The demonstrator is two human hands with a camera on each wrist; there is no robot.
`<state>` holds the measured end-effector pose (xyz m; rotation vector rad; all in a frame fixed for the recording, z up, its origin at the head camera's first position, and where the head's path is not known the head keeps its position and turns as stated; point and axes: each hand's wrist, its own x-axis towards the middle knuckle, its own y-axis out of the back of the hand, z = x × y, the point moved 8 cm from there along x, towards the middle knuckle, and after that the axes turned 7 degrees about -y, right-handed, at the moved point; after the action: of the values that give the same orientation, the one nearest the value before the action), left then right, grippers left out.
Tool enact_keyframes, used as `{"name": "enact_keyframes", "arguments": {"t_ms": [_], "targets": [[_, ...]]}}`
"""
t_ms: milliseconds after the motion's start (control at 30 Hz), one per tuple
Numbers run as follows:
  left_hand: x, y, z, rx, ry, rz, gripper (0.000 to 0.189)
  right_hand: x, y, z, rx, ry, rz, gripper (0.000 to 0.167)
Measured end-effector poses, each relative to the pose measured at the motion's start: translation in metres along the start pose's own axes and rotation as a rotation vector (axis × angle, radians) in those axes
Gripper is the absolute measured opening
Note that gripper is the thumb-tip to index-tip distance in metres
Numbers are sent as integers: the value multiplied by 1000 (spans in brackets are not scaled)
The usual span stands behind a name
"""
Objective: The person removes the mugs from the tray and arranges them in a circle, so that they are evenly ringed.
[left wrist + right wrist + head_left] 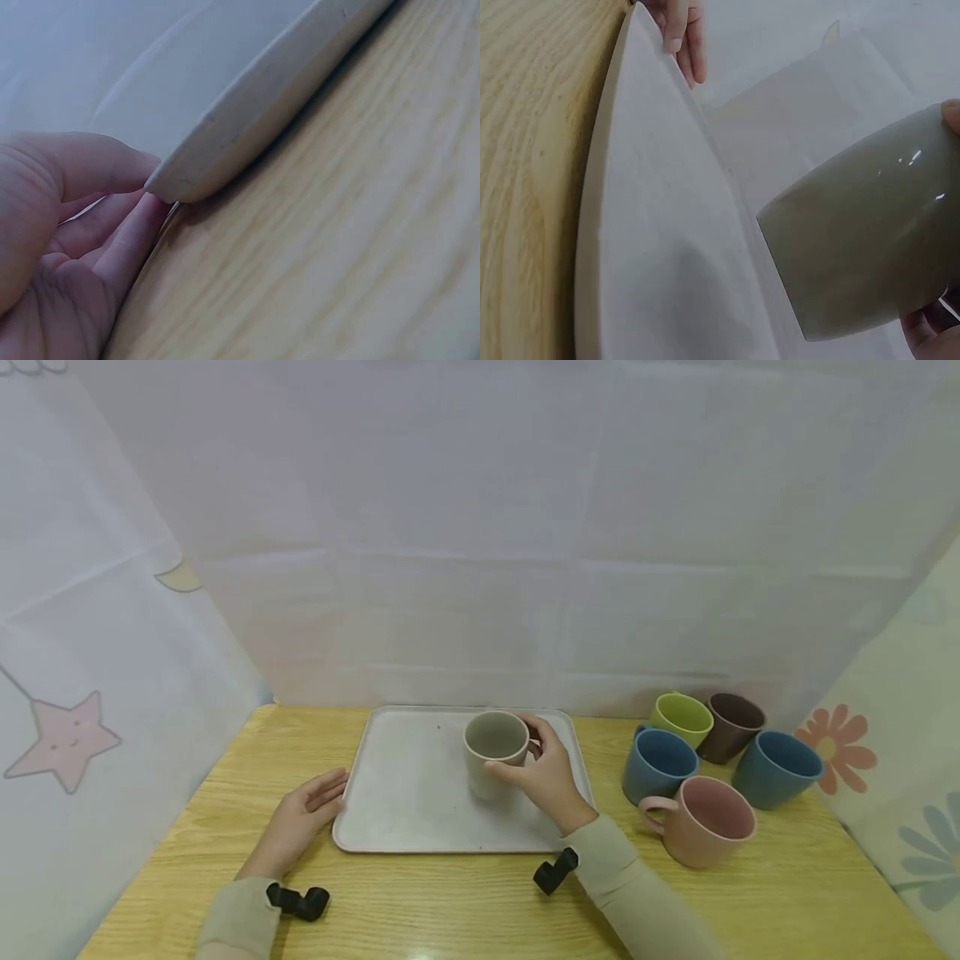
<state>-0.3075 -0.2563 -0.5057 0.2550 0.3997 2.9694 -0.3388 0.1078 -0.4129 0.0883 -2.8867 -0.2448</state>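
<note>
In the head view, my right hand (551,772) holds a grey-green mug (489,772) over the right half of a white tray (405,810). Its thumb lies on the near side below the rim, its other fingers round the handle side. The right wrist view has the mug (862,232) tilted in the frame, a gap between its base and the tray, whose surface carries a soft shadow. My left hand (300,818) rests at the tray's left edge with straight fingers. Up close in the left wrist view, thumb and fingertips (150,206) touch the tray's corner (225,135).
Right of the tray several mugs stand grouped: a lime green one (681,717), a brown one (731,727), a blue one (658,768), another blue one (776,772) and a pink one (701,835) nearest. A pale cloth (450,527) hangs behind the wooden table (420,902).
</note>
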Motion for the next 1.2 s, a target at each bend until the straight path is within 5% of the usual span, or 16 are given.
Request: {"name": "enact_keyframes", "arguments": {"t_ms": [467, 633, 900, 1200], "targets": [[3, 0, -3, -14, 3, 3, 59, -37, 80, -40, -86, -27, 70, 79], [1, 1, -3, -7, 18, 7, 59, -52, 106, -55, -102, 42, 111, 78], [3, -2, 0, 8, 12, -2, 60, -77, 141, -70, 131, 1, 106, 75], [0, 0, 3, 3, -6, -6, 59, -96, 200, -84, 165, 133, 232, 69]]}}
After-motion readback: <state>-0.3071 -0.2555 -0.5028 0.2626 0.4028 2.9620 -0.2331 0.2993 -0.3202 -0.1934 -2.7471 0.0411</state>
